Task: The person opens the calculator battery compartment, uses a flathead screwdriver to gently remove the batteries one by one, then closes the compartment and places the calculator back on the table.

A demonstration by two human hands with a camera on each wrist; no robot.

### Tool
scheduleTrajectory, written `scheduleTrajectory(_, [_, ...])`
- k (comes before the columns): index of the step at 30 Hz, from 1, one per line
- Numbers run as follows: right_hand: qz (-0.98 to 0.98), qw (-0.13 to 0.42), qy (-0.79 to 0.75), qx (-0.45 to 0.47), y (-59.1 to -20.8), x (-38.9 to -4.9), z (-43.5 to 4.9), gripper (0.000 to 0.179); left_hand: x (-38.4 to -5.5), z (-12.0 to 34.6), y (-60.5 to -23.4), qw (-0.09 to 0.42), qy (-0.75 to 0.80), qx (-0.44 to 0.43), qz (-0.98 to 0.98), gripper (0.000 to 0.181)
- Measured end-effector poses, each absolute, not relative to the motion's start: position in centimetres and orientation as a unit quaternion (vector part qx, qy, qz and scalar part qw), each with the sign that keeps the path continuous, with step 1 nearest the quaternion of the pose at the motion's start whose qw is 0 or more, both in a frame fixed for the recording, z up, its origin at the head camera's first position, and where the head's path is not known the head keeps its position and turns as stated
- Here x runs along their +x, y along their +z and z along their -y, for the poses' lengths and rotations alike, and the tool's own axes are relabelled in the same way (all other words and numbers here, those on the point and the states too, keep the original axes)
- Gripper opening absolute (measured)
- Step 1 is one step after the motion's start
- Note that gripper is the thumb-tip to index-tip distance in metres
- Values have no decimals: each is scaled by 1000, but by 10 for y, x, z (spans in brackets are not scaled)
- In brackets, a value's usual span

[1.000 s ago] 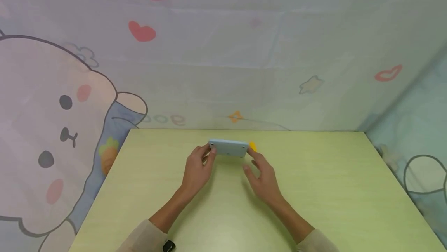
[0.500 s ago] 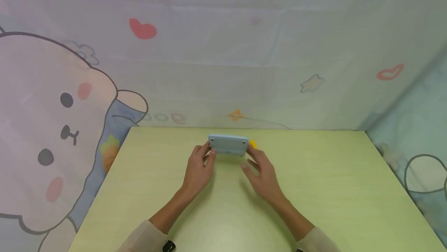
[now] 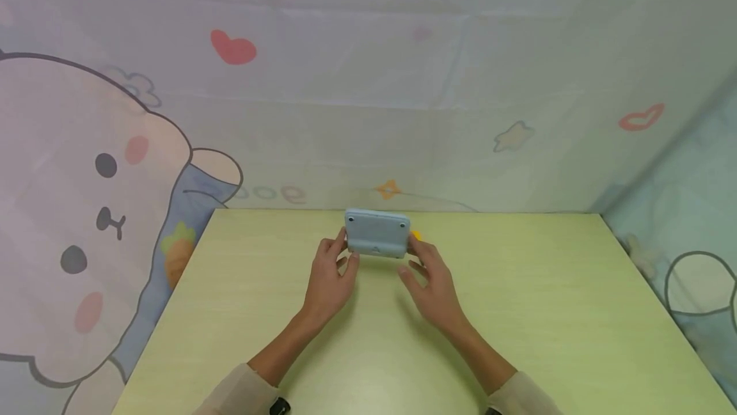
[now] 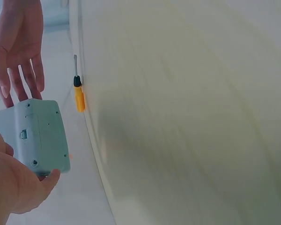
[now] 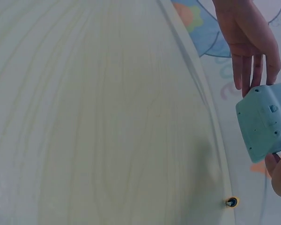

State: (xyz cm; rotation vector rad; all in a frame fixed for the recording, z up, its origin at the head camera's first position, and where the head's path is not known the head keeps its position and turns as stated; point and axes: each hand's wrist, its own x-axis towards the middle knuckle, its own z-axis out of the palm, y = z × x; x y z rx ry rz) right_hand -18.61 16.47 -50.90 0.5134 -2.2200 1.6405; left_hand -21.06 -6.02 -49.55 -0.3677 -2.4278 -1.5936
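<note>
Left wrist, device (image 4: 49,133), screwdriver (image 4: 78,91) whole, unlike head

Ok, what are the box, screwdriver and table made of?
Box: probably molded plastic, matte; rounded corners, recessed holes.
Screwdriver: yellow handle likely plastic (even colour), finish unclear; thin grey shaft likely bare metal.
Table: slightly glossy (soft glare), streaky grain; laminate or varnished wood, can't tell.
</note>
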Motion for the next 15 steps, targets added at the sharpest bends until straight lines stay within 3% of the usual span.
scheduleTrajectory(15, [784, 158, 586, 131, -508, -189, -163, 58, -213, 65, -499, 134, -517, -144, 833, 53])
